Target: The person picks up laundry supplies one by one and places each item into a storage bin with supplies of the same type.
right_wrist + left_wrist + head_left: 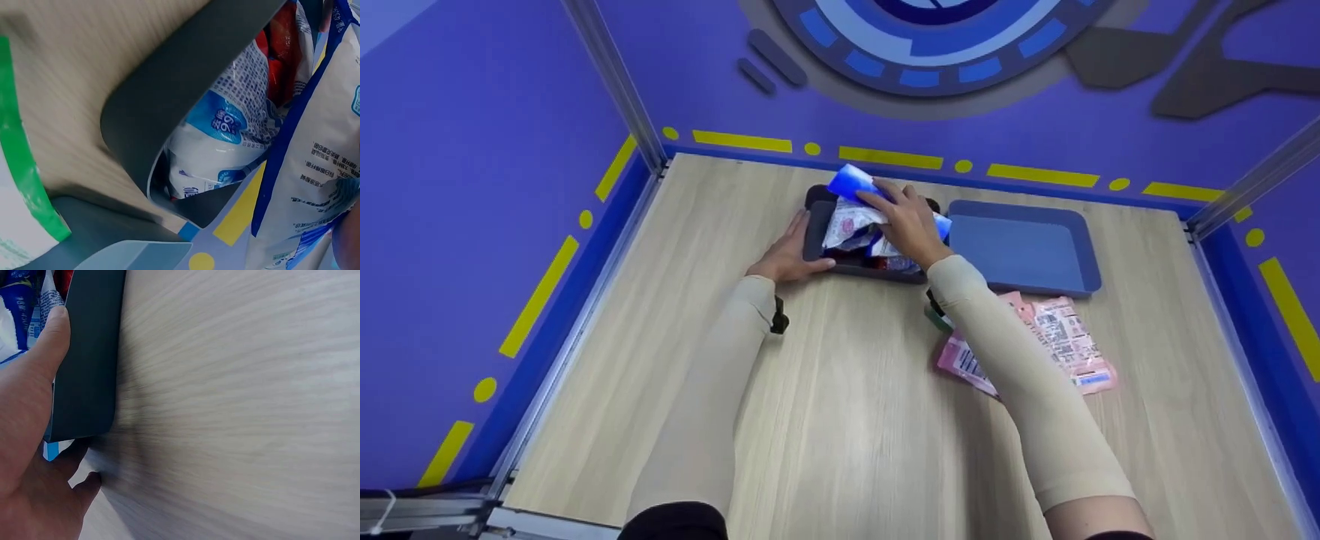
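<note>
Nearest me: pale sleeves (690, 420). Beyond, pink packets (1072, 337) on table (825, 450). Next, left hand (789, 255): I see fingers and thumb spread apart against corner of dark box (877, 273), other packets (225, 129) inside. Right hand (913, 225) over blue-and-white packet (850, 182) at box's top; can't tell whether clamped. Grey tray (1020, 247) beside, patterned wall (457, 187) behind.

Bright, even light, soft shadows on the tabletop (840, 420), wrist views perhaps blurry.

Blue-edged packet (315, 163), dark bin (152, 84), red wrapper (286, 45) perhaps
</note>
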`<state>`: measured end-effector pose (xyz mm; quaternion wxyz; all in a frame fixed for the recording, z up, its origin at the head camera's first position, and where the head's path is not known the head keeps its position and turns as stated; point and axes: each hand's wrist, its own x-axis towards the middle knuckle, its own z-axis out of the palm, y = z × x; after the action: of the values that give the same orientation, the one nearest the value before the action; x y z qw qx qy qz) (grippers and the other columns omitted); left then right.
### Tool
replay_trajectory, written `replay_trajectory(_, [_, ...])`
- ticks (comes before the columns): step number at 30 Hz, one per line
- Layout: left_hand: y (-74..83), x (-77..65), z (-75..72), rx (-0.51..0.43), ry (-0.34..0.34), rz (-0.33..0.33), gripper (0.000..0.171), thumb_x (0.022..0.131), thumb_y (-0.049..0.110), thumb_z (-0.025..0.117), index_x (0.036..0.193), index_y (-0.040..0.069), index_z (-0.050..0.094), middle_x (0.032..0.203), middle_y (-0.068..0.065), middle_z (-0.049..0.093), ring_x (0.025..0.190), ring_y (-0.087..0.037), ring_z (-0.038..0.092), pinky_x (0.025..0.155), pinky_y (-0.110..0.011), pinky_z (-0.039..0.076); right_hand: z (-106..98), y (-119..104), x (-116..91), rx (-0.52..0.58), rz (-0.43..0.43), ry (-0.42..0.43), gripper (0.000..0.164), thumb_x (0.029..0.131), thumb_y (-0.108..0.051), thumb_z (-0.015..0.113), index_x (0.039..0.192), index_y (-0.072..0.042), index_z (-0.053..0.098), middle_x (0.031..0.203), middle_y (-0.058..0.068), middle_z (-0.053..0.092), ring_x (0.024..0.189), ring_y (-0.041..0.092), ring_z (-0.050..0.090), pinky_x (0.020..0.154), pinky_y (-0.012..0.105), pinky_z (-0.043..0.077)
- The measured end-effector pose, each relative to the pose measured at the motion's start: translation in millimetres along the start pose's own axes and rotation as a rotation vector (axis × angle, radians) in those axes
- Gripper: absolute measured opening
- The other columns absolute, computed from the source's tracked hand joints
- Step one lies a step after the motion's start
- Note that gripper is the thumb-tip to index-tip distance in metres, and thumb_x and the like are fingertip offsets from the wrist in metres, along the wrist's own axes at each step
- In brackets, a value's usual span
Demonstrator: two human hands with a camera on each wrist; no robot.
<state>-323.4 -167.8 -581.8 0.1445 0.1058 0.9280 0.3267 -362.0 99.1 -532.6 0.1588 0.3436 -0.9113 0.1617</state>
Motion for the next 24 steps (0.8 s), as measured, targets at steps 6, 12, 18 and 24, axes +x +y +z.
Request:
replay_trajectory(6, [6.2, -6.8, -1.7, -0.026, 0.012, 0.002, 0.115, 0.091, 0.053, 0.073, 0.166, 0.010, -0.004, 0.173, -0.008, -0.010, 0.158, -0.028, 0.004, 0.127, -0.043, 0.014, 5, 0, 0, -0.012, 0.032, -0.031, 0.057, 0.099, -0.013, 0.070, 0.151, -0.027, 0.053, 0.158, 0.012, 0.045, 0.110, 0.041, 0.055, 0.096, 0.057, 0.051])
replay_trajectory(12, [6.4, -6.7, 0.0, -0.022, 0.016, 0.000, 0.116, 0.091, 0.054, 0.073, 0.166, 0.011, -0.003, 0.173, -0.008, -0.009, 0.158, -0.028, 0.006, 0.127, -0.042, 0.014, 11, 0, -3, -0.023, 0.038, -0.050, 0.060, 0.097, -0.011, 0.071, 0.151, -0.029, 0.053, 0.158, 0.010, 0.044, 0.110, 0.042, 0.054, 0.098, 0.059, 0.049])
replay_trajectory(18, [6.9, -7.4, -0.3, -0.034, 0.023, 0.002, 0.114, 0.091, 0.052, 0.074, 0.166, 0.010, -0.001, 0.173, -0.008, -0.007, 0.158, -0.029, 0.008, 0.127, -0.044, 0.016, 15, 2, -3, 0.001, 0.058, -0.081, 0.056, 0.100, -0.012, 0.068, 0.151, -0.028, 0.053, 0.159, 0.011, 0.042, 0.120, 0.043, 0.052, 0.100, 0.061, 0.047])
replay_trajectory(24, [6.1, -6.4, -0.4, -0.021, 0.023, -0.006, 0.115, 0.091, 0.052, 0.074, 0.166, 0.011, -0.003, 0.173, -0.007, -0.007, 0.158, -0.028, 0.008, 0.127, -0.044, 0.017, 17, 1, -5, 0.018, 0.080, -0.133, 0.053, 0.102, -0.016, 0.065, 0.152, -0.029, 0.052, 0.161, 0.009, 0.038, 0.132, 0.045, 0.047, 0.108, 0.070, 0.039])
